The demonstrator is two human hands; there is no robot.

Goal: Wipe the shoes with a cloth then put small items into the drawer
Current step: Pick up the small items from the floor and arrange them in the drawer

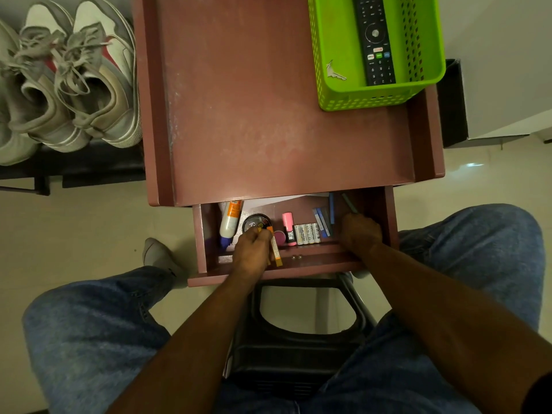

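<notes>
We judge the wiping done, shoes (pixel 71 82) on the rack, and we're mid-stowing: our left hand (pixel 249 252) grips an orange stick (pixel 275 248) inside the open drawer (pixel 298 265), right hand (pixel 360 231) curls round a teal pen (pixel 349 203), while the basket (pixel 328 94) holds a remote (pixel 375 40).

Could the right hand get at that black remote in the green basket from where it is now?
Probably yes. The right hand is down in the open drawer, but the remote lies uncovered in the open-topped green basket, with nothing between them.
</notes>
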